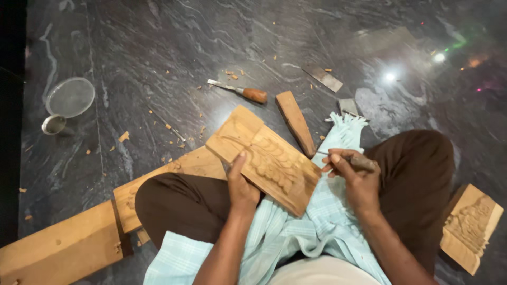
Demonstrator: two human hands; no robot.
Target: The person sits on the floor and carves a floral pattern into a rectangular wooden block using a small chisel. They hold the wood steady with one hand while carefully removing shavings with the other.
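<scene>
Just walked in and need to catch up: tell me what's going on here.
A person sits cross-legged on a dark stone floor, carving wood. Their left hand steadies a carved wooden panel propped across the lap on a pale checked cloth. Their right hand grips a carving tool at the panel's right edge. A wooden-handled chisel, a wooden wedge, wood chips, planks and a second carved block lie around.

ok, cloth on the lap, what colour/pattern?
The cloth is pale blue-green with a faint check, seen clearly in the head view.
</scene>
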